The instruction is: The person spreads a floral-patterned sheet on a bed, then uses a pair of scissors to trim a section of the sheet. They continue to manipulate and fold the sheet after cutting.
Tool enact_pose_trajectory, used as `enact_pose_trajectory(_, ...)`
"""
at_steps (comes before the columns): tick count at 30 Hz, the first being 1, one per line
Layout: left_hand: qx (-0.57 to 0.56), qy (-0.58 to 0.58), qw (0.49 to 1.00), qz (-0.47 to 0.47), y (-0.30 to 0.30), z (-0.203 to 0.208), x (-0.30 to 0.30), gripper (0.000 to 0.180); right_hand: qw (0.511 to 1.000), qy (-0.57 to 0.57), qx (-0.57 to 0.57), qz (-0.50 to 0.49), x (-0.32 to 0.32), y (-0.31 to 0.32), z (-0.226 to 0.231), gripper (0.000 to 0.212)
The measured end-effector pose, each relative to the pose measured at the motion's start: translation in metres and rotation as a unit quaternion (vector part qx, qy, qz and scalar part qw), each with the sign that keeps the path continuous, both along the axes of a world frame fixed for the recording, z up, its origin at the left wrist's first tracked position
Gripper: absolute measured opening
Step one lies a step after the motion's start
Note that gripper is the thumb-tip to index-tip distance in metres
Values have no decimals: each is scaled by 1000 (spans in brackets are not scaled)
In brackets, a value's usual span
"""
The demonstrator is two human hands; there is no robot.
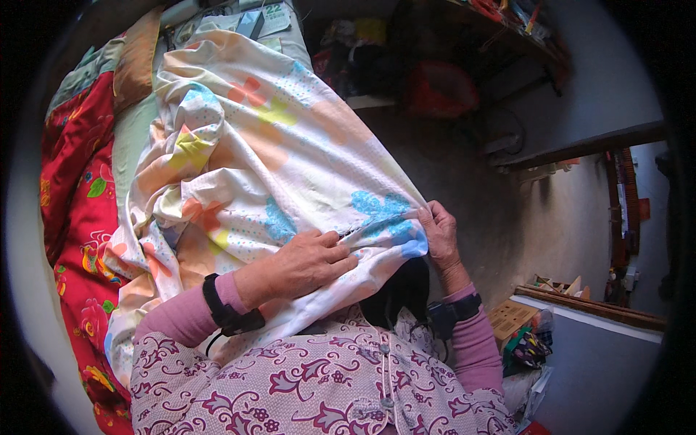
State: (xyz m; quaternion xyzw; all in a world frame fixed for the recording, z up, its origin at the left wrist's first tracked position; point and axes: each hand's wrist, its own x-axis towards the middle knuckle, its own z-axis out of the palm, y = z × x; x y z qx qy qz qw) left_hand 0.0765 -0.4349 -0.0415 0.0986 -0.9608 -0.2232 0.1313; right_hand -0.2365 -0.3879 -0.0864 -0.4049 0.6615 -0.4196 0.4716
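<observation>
Only partly spread, the floral cloth (264, 170) lies bunched at left; the right hand (441, 230) pinches its edge, the left hand (308, 262) curls atop, grip unclear.

A bed-like surface spread with a smooth pale green sheet (136, 134) carries 2 large patterned textiles: a crumpled white cloth (290, 163) with orange, yellow and blue flowers, and a red floral quilt (76, 290) along the left side. Beside the quilt's far part lies a brownish-orange fabric pillow (partly in shadow). At the far end rest 1 dark, flat, rectangular device (250, 25) and a white printed paper sheet (275, 20).
</observation>
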Motion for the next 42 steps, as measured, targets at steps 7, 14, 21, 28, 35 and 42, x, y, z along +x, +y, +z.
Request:
enact_pose_trajectory(7, 32, 29, 999, -10, -2, 2, 1, 35, 996, -79, -25, -31, 13, -3, 17, 21)
enact_pose_trajectory(14, 25, 23, 999, 7, 1, 8, 8, 34, 992, -92, -78, -22, 22, -4, 34, 19)
enact_pose_trajectory(21, 16, 70, 996, 59, -16, 21, 19, 42, 992, -75, -100, -9, 23, -4, 41, 17)
enact_pose_trajectory(28, -2, 40, 978, 203, -24, 23, 28, 38, 992, -42, -116, -12, 24, -4, 42, 17)
enact_pose_trajectory(35, 45, 176, 954, 237, -30, 15, 0, 22, 994, -49, -100, 5, 35, -7, 54, 18)
enact_pose_trajectory(42, 571, 155, 778, 211, -23, -3, -45, 29, 988, 69, -117, 77, 60, -9, 80, 15)
